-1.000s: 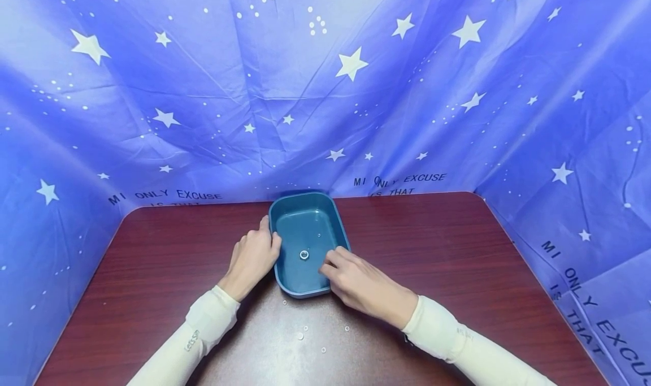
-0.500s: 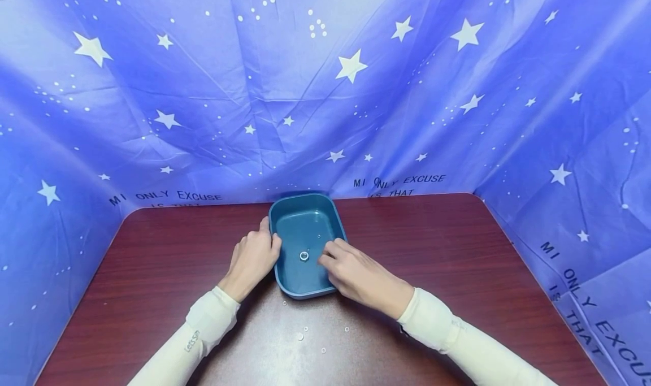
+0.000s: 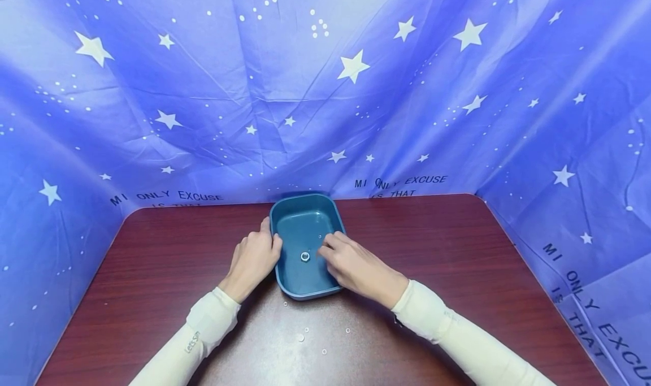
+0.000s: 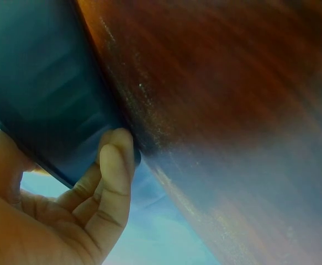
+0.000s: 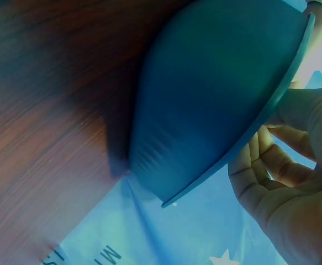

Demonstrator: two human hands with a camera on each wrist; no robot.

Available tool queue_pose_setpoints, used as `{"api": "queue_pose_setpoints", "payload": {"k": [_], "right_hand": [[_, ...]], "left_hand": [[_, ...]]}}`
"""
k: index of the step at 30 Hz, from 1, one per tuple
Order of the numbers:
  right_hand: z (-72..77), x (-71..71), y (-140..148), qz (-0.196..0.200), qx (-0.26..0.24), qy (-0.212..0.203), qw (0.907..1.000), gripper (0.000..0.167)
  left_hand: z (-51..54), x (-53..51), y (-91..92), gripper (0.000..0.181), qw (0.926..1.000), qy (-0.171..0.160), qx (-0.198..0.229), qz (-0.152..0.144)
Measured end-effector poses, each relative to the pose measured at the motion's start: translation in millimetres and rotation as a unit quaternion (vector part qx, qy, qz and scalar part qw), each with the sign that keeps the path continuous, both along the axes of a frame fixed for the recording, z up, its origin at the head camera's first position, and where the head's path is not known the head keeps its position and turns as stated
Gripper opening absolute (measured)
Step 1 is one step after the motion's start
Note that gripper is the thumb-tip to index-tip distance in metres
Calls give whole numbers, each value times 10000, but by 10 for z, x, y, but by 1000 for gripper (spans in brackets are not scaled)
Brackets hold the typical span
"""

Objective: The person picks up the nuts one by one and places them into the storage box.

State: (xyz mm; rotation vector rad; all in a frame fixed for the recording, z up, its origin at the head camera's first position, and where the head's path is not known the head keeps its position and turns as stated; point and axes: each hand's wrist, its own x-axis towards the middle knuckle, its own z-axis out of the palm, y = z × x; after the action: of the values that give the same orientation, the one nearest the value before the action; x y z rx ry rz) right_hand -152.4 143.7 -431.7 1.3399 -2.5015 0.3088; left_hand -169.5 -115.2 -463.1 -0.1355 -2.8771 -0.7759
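In the head view, a blue-green bin [image 3: 310, 295] sits near the far side of the tabletop [image 3: 168, 261]. Its long way runs away from the person, toward the starry cloth [image 3: 224, 64]. A silver hex nut [image 3: 305, 256] lies on the bin's floor, nearer the close end. The right hand [image 3: 358, 270] comes in over the right wall, and its fingertips are just to the right of the nut, not touching it. So the right hand is the nearer one. A tiny ring [image 3: 320, 237] lies in the bin too, past the nut and close to the right fingers. The left hand [image 3: 253, 257] is at the left wall. Five small bits [image 3: 300, 338] are on the tabletop on the person's side.

In the left wrist view, that hand's thumb is by the rim and its fingers press the outside, so its grip holds the bin's wall.

In the right wrist view, the fingers are bent and the wall hides their tips. I can't tell if this grip pinches anything. The nut does not show here.
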Motion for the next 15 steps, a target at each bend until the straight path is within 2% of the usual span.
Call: {"api": "queue_pose_setpoints", "payload": {"k": [15], "right_hand": [[-42,-137,-10,-86,15,63,9999,14]], "left_hand": [[-14,-11,0,57,10000,-10,-16,-15]]}}
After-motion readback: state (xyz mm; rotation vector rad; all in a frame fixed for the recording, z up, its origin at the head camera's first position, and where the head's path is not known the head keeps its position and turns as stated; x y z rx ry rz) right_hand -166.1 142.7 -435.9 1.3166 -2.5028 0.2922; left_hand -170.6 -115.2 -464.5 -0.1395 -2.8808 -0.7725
